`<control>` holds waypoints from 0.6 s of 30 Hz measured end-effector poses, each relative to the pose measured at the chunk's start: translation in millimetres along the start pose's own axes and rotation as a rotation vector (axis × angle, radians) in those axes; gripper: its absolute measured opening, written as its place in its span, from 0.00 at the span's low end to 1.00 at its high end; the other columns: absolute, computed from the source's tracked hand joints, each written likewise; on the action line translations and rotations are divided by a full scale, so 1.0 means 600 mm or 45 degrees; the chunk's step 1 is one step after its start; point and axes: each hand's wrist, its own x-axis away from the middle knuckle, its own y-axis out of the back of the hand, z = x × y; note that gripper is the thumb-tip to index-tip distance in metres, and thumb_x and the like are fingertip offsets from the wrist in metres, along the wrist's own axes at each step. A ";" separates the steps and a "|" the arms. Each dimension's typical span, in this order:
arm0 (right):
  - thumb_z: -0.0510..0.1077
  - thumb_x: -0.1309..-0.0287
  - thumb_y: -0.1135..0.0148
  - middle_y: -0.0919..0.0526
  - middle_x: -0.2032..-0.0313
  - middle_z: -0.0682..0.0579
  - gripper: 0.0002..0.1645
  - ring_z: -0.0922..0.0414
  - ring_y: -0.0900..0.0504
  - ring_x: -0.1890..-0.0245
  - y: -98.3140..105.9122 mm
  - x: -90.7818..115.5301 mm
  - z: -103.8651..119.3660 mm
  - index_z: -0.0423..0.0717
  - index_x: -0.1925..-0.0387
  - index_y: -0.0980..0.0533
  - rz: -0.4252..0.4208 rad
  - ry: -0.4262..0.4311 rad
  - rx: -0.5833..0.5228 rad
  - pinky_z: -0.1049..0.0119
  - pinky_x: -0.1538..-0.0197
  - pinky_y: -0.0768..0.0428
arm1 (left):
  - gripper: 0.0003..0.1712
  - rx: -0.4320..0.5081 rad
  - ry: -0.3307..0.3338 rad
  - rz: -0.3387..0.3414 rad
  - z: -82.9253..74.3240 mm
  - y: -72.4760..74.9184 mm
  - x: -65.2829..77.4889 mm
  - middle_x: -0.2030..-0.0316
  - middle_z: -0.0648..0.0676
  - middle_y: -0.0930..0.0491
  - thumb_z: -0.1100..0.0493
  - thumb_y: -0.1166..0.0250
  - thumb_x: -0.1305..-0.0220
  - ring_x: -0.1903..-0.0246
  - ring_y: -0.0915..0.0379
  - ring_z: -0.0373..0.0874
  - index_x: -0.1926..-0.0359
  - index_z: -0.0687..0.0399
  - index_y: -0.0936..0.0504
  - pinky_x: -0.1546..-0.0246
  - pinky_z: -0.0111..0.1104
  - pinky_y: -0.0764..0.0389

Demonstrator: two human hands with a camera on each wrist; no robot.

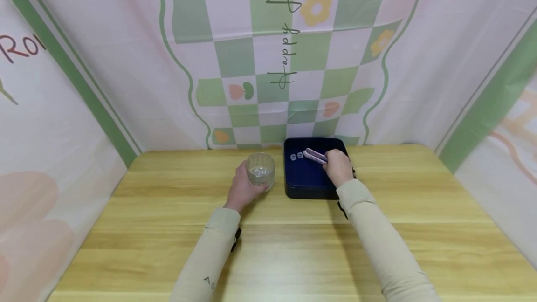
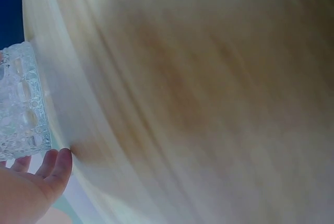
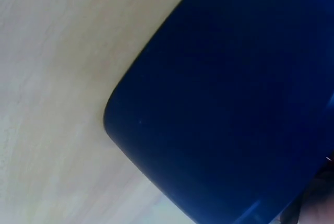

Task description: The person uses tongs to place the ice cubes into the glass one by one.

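Note:
My left hand [image 1: 243, 188] grips a clear glass [image 1: 261, 164] from its left side, the thumb near the base. Clear bits show inside the glass. In the left wrist view the glass [image 2: 21, 98] has a bumpy, patterned wall, and the fingers [image 2: 60, 169] lie at its end. My right hand [image 1: 339, 167] holds pale tongs [image 1: 315, 155] over a dark blue tray [image 1: 306, 178], their tips pointing left. Just beside the tips, two small clear pieces [image 1: 296, 156] lie side by side on the tray. In the right wrist view only the tray [image 3: 219, 88] and an edge of the hand [image 3: 319, 208] show.
The wooden table [image 1: 285, 246] carries the tray near its back edge, right of the glass. A patterned curtain [image 1: 235, 50] hangs directly behind. More cloth [image 1: 46, 153] closes off the left side, and another stretch [image 1: 503, 153] the right.

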 end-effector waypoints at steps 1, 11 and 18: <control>0.33 0.52 0.34 0.17 0.66 0.35 0.09 0.38 0.19 0.65 0.001 0.000 0.000 0.32 0.67 0.19 0.003 -0.001 -0.004 0.45 0.59 0.20 | 0.57 0.002 0.000 -0.002 -0.001 0.000 0.000 0.35 0.63 0.36 0.53 0.23 0.56 0.36 0.36 0.61 0.30 0.56 0.46 0.36 0.54 0.31; 0.30 0.54 0.36 0.16 0.63 0.33 0.14 0.38 0.18 0.62 0.007 0.000 -0.005 0.29 0.61 0.19 -0.012 0.013 -0.093 0.46 0.56 0.20 | 0.57 0.025 0.005 -0.004 -0.002 0.002 0.004 0.36 0.64 0.35 0.53 0.23 0.56 0.37 0.35 0.62 0.30 0.57 0.46 0.37 0.56 0.30; 0.30 0.55 0.38 0.16 0.61 0.32 0.17 0.37 0.18 0.61 0.013 -0.002 -0.013 0.28 0.59 0.20 -0.026 0.000 -0.118 0.45 0.56 0.20 | 0.56 0.043 -0.007 -0.004 -0.003 0.003 0.004 0.36 0.64 0.35 0.54 0.23 0.56 0.37 0.36 0.62 0.30 0.57 0.46 0.37 0.56 0.31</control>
